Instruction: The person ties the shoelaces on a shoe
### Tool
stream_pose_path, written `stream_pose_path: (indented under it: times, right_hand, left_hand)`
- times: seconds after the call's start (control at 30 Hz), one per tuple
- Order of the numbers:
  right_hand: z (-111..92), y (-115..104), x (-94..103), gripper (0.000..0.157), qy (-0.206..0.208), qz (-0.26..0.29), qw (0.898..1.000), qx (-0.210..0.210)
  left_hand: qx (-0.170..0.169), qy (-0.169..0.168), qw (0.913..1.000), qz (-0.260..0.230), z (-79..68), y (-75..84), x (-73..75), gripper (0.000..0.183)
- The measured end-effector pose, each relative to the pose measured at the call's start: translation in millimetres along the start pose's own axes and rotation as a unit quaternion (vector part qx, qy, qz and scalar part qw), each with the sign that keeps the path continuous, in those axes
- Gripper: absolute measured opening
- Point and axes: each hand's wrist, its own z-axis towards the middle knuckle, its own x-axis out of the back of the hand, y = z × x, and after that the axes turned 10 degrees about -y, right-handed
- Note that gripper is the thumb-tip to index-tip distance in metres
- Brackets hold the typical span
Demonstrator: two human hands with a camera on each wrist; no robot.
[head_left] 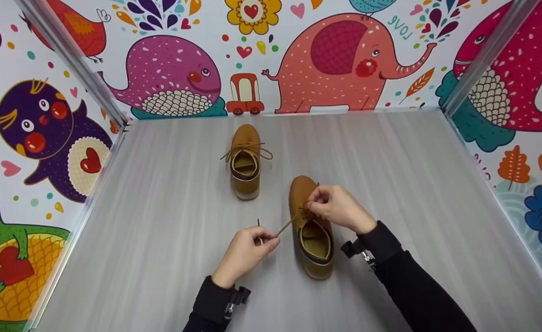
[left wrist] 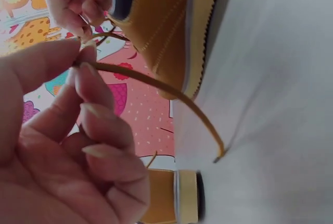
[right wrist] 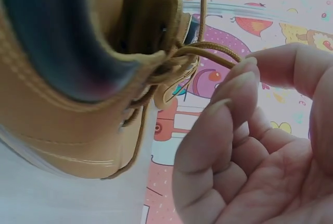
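Note:
A tan lace-up shoe (head_left: 300, 190) stands toe-forward between the two hands. My right hand (head_left: 340, 207) pinches a loop of its brown shoelace (right wrist: 216, 52) above the eyelets, between thumb and fingertips. To the left of the shoe, my left hand (head_left: 245, 251) pinches the other part of the shoelace (left wrist: 156, 82), which runs taut from the shoe to these fingers. Its loose end hangs beyond the fingertips in the left wrist view. The knot area is partly hidden by the right fingers in the head view.
Farther forward and left stands the matching shoe (head_left: 247, 186), its lace tied in a bow (head_left: 247, 147). Both shoes are on a grey wood-grain surface (head_left: 169, 184). Printed cartoon panels (head_left: 335, 60) with metal edges enclose the back and sides.

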Motion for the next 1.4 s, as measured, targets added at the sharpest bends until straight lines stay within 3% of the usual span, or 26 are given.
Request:
stream_pose_path:
  times: [0.47, 0.57, 0.67, 0.73, 0.8, 0.97, 1.03, 1.1, 1.2, 1.27, 1.33, 1.4]
  right_hand:
    - [5, -5, 3.3, 0.006, -0.006, 0.007, 1.0, -0.015]
    - [5, -5, 3.5, 0.006, -0.004, 0.005, 1.0, -0.017]
    - [5, -6, 3.4, 0.006, -0.002, 0.011, 1.0, -0.021]
    - [4, -6, 3.4, 0.006, -0.003, 0.016, 1.0, -0.023]
    - [3, -7, 3.4, 0.006, -0.003, 0.02, 0.999, -0.026]
    - [4, -6, 3.6, 0.007, -0.003, 0.019, 1.0, -0.02]
    - [5, -6, 3.9, 0.007, -0.002, 0.017, 1.0, -0.016]
    - [6, -5, 4.3, 0.007, 0.0, 0.013, 1.0, -0.014]
    - [6, -7, 4.7, 0.006, 0.006, 0.007, 1.0, -0.014]
    - [5, -9, 5.2, 0.006, 0.011, 0.002, 1.0, -0.013]
    - [5, -10, 5.7, 0.007, 0.015, -0.001, 1.0, -0.011]
    - [5, -12, 6.1, 0.007, 0.018, -0.002, 1.0, -0.01]
  left_hand:
    - [0.023, -0.053, 0.9983, 0.005, -24.3, 5.3, 8.2, 0.01]
    - [0.03, -0.067, 0.9966, -0.038, -27.0, 8.4, 9.2, 0.013]
    - [0.036, -0.068, 0.9901, -0.117, -25.5, 11.7, 10.1, 0.017]
    - [0.044, -0.055, 0.9804, -0.184, -23.1, 14.7, 11.3, 0.019]
    - [0.049, -0.037, 0.9651, -0.255, -20.3, 18.9, 12.6, 0.018]
    - [0.036, -0.012, 0.9081, -0.417, -13.3, 33.6, 13.0, 0.005]
    - [0.025, -0.012, 0.8856, -0.464, -9.3, 39.5, 10.7, 0.007]
    - [0.018, -0.011, 0.8688, -0.495, -4.8, 45.1, 6.6, 0.007]
    - [0.021, -0.004, 0.8509, -0.525, 3.8, 48.8, -3.1, 0.002]
    - [0.028, -0.001, 0.844, -0.536, 10.0, 48.6, -11.2, 0.004]
    - [0.037, 0.0, 0.8385, -0.544, 16.3, 46.4, -19.7, 0.006]
    - [0.043, -0.002, 0.8417, -0.538, 22.1, 43.8, -27.2, 0.007]
